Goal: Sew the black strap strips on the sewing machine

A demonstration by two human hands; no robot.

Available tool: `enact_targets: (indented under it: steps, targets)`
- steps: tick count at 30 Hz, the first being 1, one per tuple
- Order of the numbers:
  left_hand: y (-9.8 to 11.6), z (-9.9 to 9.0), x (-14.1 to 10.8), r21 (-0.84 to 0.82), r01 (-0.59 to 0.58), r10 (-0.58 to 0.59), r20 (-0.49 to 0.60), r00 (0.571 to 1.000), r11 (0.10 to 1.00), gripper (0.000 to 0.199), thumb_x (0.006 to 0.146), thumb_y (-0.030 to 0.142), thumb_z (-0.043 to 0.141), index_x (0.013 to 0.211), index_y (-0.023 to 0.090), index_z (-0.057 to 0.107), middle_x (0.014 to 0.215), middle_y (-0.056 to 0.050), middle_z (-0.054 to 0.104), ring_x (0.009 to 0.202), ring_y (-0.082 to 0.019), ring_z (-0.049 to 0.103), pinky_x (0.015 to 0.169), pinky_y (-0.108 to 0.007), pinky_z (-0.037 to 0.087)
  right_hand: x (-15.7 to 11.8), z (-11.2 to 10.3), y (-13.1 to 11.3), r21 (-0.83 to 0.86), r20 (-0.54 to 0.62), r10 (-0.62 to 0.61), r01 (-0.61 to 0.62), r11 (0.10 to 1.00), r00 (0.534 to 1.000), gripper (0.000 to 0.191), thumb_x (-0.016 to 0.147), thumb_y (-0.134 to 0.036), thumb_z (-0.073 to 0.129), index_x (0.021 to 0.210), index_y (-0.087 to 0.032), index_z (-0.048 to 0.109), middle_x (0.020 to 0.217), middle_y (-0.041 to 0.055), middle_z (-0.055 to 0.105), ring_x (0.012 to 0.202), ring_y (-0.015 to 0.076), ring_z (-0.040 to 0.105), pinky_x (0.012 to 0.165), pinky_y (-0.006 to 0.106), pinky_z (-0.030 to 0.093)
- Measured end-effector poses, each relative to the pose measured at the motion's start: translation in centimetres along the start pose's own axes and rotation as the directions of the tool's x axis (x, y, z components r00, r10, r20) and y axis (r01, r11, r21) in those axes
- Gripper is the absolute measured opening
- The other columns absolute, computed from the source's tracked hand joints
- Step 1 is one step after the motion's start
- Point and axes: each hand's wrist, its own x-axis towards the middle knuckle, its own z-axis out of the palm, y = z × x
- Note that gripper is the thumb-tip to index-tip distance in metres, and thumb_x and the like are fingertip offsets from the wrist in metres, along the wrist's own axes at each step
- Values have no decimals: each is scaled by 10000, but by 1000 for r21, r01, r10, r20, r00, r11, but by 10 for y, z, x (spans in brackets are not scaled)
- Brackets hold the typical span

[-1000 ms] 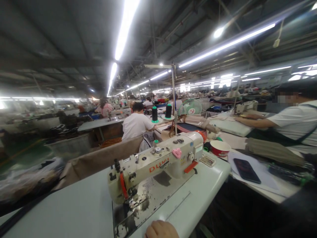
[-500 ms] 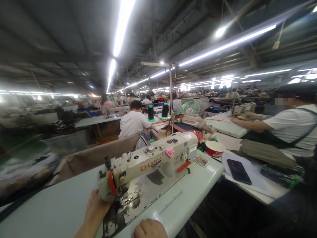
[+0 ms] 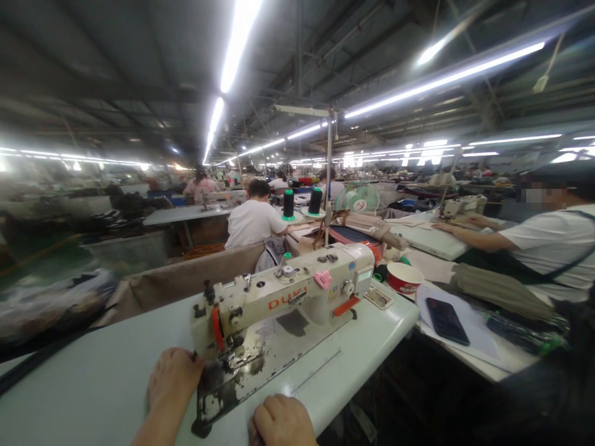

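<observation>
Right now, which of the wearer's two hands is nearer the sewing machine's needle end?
The left hand, right beside the needle end of the sewing machine; the right hand is farther off, curled near the table's front edge.

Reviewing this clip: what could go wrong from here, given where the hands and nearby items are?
1. The left hand is close to the needle end of the sewing machine; its fingers might be pricked or caught if the machine started.
2. The phone lies on white paper near the edge of the side table; a bump could perhaps slide it off.
</observation>
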Motion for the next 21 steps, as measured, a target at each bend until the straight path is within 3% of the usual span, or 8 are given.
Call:
enact_targets:
  steps: [7,10,12,16,18,21]
  targets:
    - [3,0,-16,68,-49,47,37,998,996,430,876,393,425,1091,122,679,1124,-211,703,1111,-401,645,948,-477,481,6,-18,-2,52,116,31,-37,998,993,195,699,-179,604,802,-250,455,704,-12,577,634,177,541,566,300,344]
    - [-4,5,-22,-61,-26,28,23,999,998,504,873,341,397,1243,79,616,1145,-221,709,1098,-388,667,940,-475,497,5,-18,1,80,142,13,-25,996,990,186,718,-187,606,810,-249,458,719,-11,586,650,178,556,581,283,368]
    - [-10,8,-29,-257,-27,26,-9,1000,966,541,855,354,407,1273,73,604,1172,-213,713,1131,-374,666,977,-466,502,4,-22,7,145,166,-24,-1,989,986,171,743,-212,614,799,-251,457,716,-20,583,636,167,559,570,267,374]
    - [-20,3,-51,-694,-8,31,21,999,720,505,817,481,512,1179,171,677,1215,-111,740,1162,-332,674,1018,-401,528,13,-54,31,336,202,-67,-5,942,977,113,852,-169,578,812,-244,502,711,-41,569,598,116,556,548,221,372]
    - [-21,-3,-62,-801,59,5,77,997,595,481,790,512,594,1141,202,703,1204,-65,752,1193,-332,664,1026,-403,540,28,-83,53,358,191,-68,-5,934,979,98,922,-161,535,866,-238,560,735,-17,584,638,131,572,578,229,398]
    - [-18,-13,-71,-908,152,-41,148,988,391,416,771,484,661,1068,199,723,1130,-52,766,1185,-324,672,1010,-407,572,66,-127,104,275,175,50,-98,956,983,148,1008,-202,492,959,-230,629,808,30,623,724,158,607,666,252,457]
